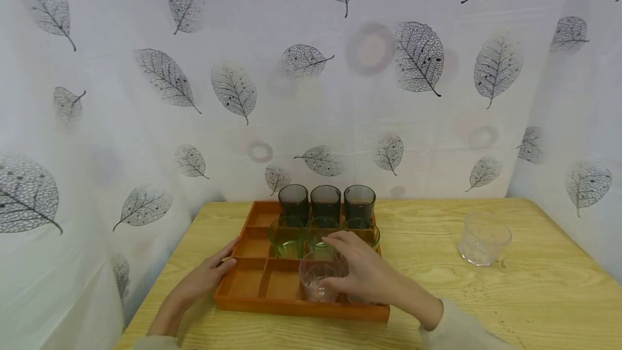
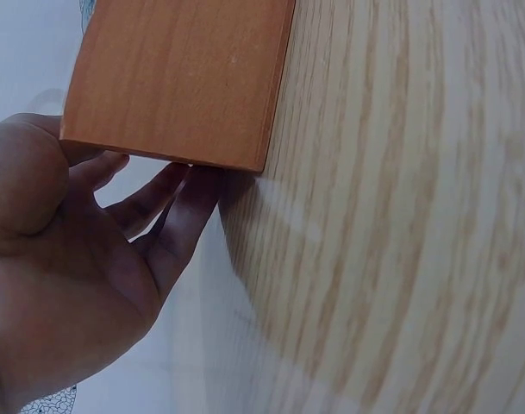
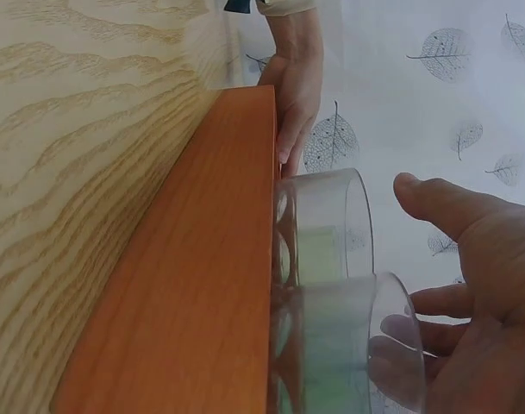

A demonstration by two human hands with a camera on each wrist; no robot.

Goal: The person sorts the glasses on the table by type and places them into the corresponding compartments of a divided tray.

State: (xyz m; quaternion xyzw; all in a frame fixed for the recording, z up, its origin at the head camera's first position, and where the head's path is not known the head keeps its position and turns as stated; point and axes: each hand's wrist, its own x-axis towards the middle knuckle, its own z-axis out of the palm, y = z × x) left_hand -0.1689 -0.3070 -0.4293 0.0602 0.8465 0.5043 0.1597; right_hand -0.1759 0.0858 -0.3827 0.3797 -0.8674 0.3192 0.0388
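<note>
A shallow orange-brown wooden tray (image 1: pixel 301 308) with compartments sits on the table. At its left side is my left hand (image 1: pixel 201 280), thumb at the top rim and fingers against the outer wall; the left wrist view shows those fingers (image 2: pixel 180 228) at the tray's end. Over the front right compartments my right hand (image 1: pixel 364 269) is spread, thumb apart from the fingers, beside a clear glass (image 1: pixel 318 280). Another clear glass (image 3: pixel 396 345) is nearest that hand, its fingers seen partly through it. Green glasses (image 1: pixel 286 239) stand in the middle row, partly covered by the right hand.
Three dark grey glasses (image 1: pixel 326 201) stand along the tray's back row. One more clear glass (image 1: pixel 483 239) stands on the wooden table (image 1: pixel 529 296) to the right. A white leaf-patterned curtain (image 1: pixel 311 107) hangs behind the table and at its sides.
</note>
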